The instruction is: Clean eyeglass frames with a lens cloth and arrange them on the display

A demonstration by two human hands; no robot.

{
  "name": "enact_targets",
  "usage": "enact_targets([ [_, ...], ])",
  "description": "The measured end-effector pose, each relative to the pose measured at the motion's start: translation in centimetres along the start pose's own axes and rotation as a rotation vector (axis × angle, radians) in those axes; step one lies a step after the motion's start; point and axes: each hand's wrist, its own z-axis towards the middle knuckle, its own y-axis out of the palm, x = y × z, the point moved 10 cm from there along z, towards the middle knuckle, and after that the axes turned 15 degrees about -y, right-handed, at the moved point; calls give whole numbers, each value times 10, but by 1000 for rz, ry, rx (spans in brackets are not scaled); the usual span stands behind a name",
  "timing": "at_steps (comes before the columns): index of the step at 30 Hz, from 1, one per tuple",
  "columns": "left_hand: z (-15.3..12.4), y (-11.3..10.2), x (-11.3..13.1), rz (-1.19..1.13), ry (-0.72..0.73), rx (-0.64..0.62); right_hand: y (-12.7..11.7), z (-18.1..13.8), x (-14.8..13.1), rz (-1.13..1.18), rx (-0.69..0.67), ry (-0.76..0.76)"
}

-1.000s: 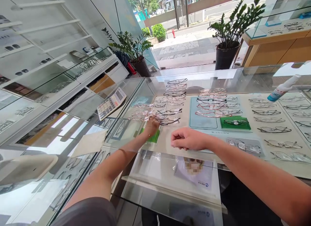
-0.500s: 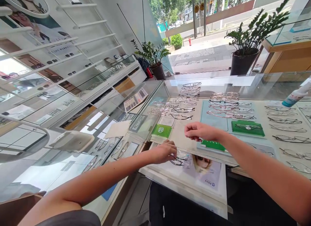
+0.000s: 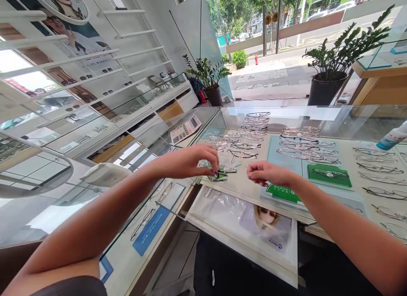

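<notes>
My left hand is closed in a pinch on a pair of glasses with dark and clear parts, over the glass counter. The fingers cover part of the frame. My right hand is held just to the right with its fingers curled in, and nothing shows in them. Below the hands, a drawer is pulled out, with a printed sheet showing a face in sunglasses in it. A green block is by my right wrist, under the glass.
Rows of glasses lie in the counter. A spray bottle is at the right. A calculator lies on the left-hand counter, near a white device. Potted plants stand by the window.
My left hand has come up out of the drawer with the glasses and is now over the counter. My right hand has hardly moved. The view has shifted a little.
</notes>
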Motion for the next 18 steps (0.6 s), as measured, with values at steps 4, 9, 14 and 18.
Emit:
enact_targets([
  [4,55,-66,-58,224,-72,328,2,0,-2,-10,-11,2],
  [9,133,-83,-132,425,-208,457,1,0,0,-4,-2,19],
  [14,184,-66,-182,511,-292,418,3,2,3,-3,-22,29],
  [18,200,-55,-202,512,-300,403,4,1,5,-15,-41,41],
])
